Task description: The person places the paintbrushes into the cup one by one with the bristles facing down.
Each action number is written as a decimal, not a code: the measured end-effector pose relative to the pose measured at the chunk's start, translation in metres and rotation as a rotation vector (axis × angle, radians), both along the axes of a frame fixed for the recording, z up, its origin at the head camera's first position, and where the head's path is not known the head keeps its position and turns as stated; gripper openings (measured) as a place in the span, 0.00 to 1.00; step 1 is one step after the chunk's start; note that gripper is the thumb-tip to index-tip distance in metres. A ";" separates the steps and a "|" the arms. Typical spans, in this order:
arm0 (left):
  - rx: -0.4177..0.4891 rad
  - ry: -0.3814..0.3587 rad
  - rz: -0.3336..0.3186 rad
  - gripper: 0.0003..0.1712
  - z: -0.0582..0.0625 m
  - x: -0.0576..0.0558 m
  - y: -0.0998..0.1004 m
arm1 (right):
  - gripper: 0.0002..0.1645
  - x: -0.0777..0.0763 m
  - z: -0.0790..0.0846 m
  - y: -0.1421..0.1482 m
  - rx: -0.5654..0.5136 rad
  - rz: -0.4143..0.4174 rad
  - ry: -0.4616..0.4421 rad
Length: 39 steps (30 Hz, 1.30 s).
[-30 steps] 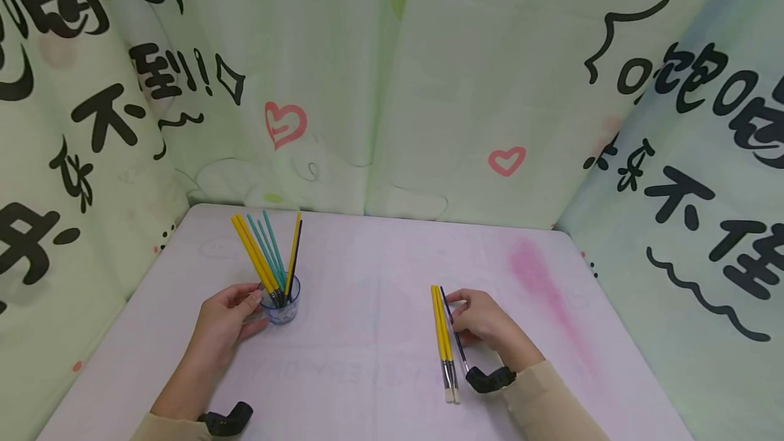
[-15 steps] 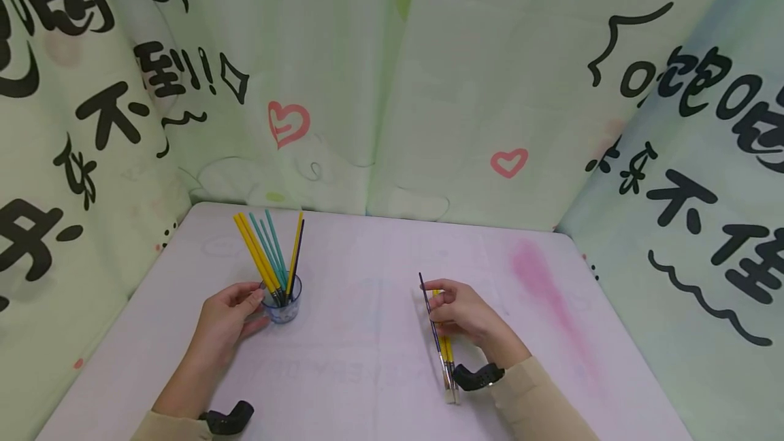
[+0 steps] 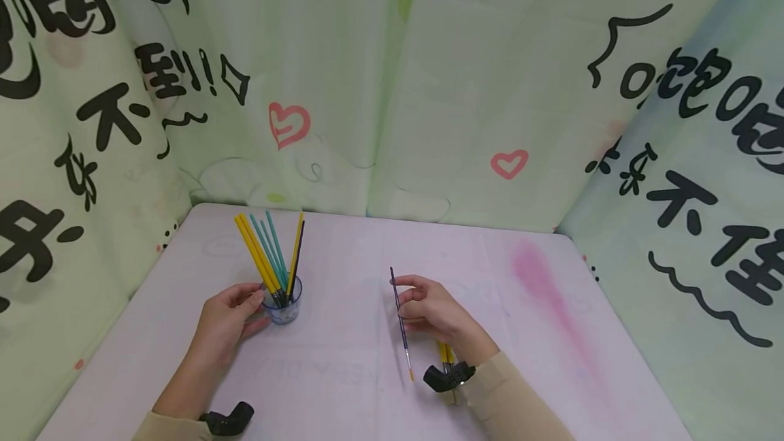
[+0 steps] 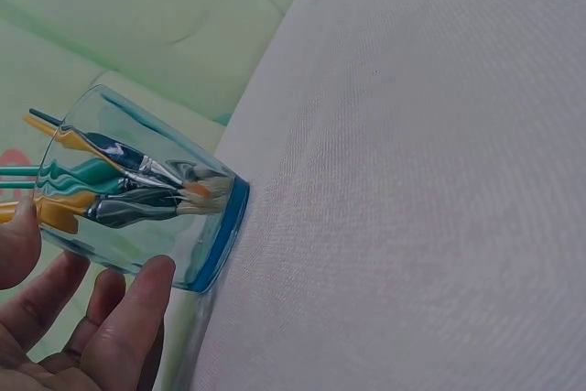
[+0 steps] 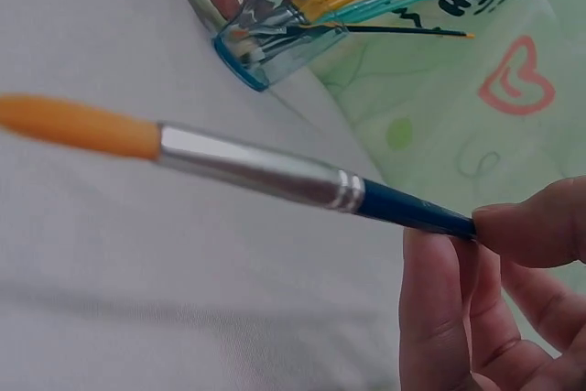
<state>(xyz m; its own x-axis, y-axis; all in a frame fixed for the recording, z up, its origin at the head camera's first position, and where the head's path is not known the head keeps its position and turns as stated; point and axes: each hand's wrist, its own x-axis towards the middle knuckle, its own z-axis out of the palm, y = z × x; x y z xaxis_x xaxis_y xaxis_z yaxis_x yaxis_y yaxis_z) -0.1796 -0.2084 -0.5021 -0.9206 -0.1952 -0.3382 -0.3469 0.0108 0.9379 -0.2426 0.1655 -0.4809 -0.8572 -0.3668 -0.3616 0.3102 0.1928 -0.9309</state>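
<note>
In the head view my left hand (image 3: 229, 312) holds the near left side of a clear cup (image 3: 284, 314), which stands on the table. The left wrist view shows its thumb by the rim and fingertips along the wall of the cup (image 4: 119, 116). Yellow brushes (image 3: 250, 240), teal brushes (image 3: 277, 245) and a dark-handled brush (image 3: 298, 250) lean in it, bristles down. Further right, my right hand (image 3: 437, 308) pinches a thin dark blue paintbrush (image 3: 401, 332) by its handle. Its orange bristles (image 5: 82, 125) and silver ferrule (image 5: 256, 169) fill the right wrist view.
Two yellow brushes (image 3: 445, 352) lie on the table under my right forearm, mostly hidden. The pale table (image 3: 343, 373) carries a pink stain (image 3: 545, 284) at right. Printed curtains (image 3: 392, 87) enclose its back and sides.
The dark blue paintbrush has moved left with my right hand, away from beside the two yellow brushes and across them. My left hand and the cup have stayed put.
</note>
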 end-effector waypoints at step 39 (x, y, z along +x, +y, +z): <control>0.018 -0.006 -0.004 0.28 0.001 0.001 -0.001 | 0.36 -0.005 0.028 -0.134 -0.378 -0.348 0.087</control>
<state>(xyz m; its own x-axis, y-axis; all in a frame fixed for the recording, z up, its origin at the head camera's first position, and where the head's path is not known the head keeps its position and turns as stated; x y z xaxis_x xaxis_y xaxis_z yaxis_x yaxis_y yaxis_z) -0.1790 -0.2096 -0.5010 -0.9192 -0.1850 -0.3476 -0.3529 -0.0048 0.9357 -0.2476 0.0318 -0.4533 -0.9726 -0.1456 -0.1815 0.2149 -0.2623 -0.9408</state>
